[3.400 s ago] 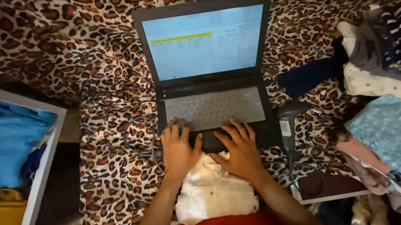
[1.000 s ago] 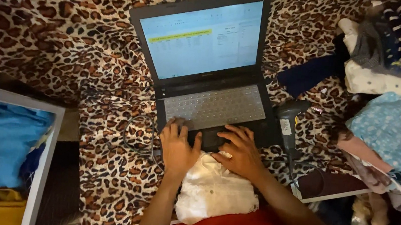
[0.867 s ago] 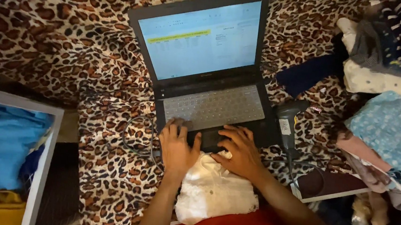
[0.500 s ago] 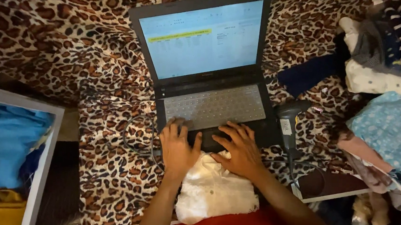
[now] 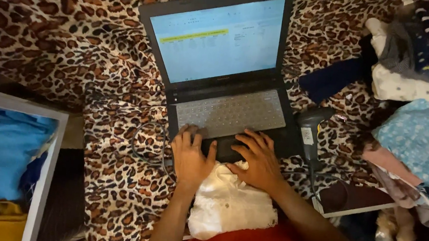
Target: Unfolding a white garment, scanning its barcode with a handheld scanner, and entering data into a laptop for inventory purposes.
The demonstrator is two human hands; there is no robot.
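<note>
A black laptop [image 5: 230, 71] stands open on a leopard-print cloth [image 5: 55, 29], its screen lit with a pale spreadsheet. My left hand [image 5: 190, 156] rests on the laptop's lower left corner, fingers spread over the keyboard's edge. My right hand [image 5: 255, 158] lies on the touchpad area with fingers apart. Neither hand holds anything. A white frilly garment [image 5: 231, 204] lies under my wrists, just in front of the laptop.
A dark handheld scanner [image 5: 310, 132] lies right of the laptop, its cable looping away. A black cable [image 5: 147, 146] curls at the left. Piled clothes [image 5: 412, 99] fill the right side. A white-rimmed box [image 5: 44, 174] with blue and yellow fabric stands at the left.
My right hand's fingers have curled and spread again over the touchpad area. My left hand has stayed in place. The view has shifted slightly.
</note>
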